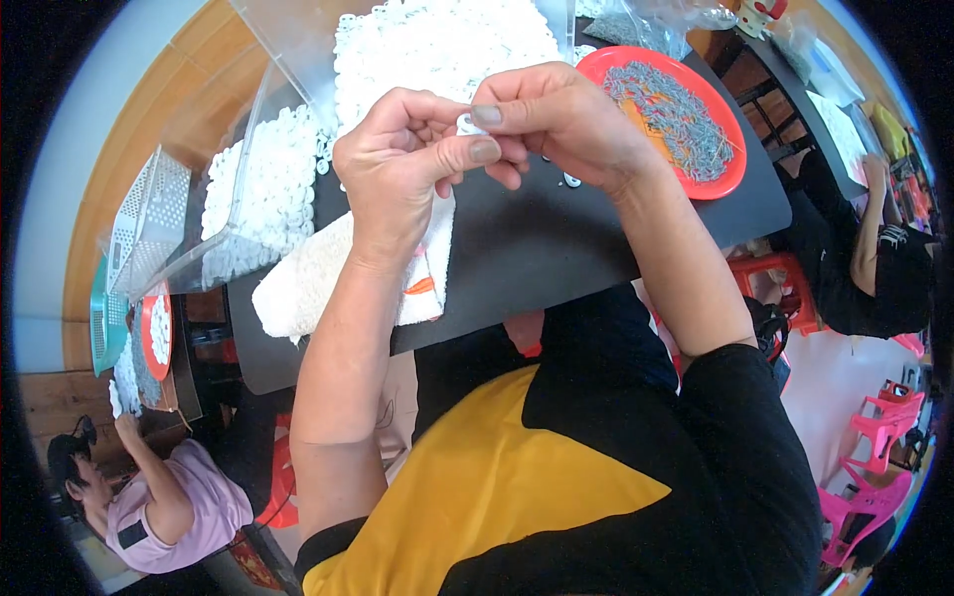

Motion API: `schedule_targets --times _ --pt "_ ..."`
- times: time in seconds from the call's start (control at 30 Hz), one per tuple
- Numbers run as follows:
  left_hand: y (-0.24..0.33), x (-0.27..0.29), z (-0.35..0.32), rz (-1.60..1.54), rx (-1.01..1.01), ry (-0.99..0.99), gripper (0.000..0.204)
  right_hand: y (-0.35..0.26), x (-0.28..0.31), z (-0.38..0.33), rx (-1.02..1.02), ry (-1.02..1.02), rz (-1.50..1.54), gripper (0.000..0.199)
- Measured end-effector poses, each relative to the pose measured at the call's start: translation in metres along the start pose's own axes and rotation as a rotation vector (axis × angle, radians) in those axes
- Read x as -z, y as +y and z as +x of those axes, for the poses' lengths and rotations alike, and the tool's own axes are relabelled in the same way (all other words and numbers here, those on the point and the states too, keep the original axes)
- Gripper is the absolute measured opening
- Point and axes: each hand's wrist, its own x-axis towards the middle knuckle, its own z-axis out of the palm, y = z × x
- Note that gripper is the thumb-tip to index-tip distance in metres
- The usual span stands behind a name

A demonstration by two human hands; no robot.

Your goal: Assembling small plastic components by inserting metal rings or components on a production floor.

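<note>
In the head view, the left hand (393,169) and the right hand (571,114) meet above a dark table (527,233), their fingertips bunched narrowly around a small white piece (465,126). It sits between the left thumb and the left fingers, with the right thumb pressed against its near side; what the right fingers behind it grip is hidden. Just beyond the fingers rises a heap of white pieces (437,45) in a clear bin, and to their left a second clear container holds another pile of white pieces (273,164). Nearer the person than the fingers, a white towel (308,273) with an orange patch lies on the tabletop, partly behind the left forearm. Right of the fingers, past the right hand, is a red plate (733,164) with grey metal pins (661,109) spread over it; a stray white piece (571,180) lies on the table below the right hand. Farther left of the fingers stand a white perforated basket (151,214) and, lower, a co-worker in a lilac shirt (194,507). Well off to the right are a person in black (845,268) and bright pink chairs (863,507).
</note>
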Motion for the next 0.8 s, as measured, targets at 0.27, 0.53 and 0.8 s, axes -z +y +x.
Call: schedule_targets --times 0.27,0.53,0.8 --pt "-0.005 0.0 -0.004 -0.09 -0.036 -0.009 0.018 0.0 -0.008 -0.002 0.003 0.006 0.048 0.027" --pt "-0.01 0.0 -0.003 -0.096 -0.144 -0.025 0.02 0.002 -0.011 -0.001 0.007 0.023 0.098 0.026" --pt "-0.019 0.003 -0.001 -0.025 -0.236 -0.024 0.02 0.006 -0.011 0.001 0.033 -0.001 0.079 0.025"
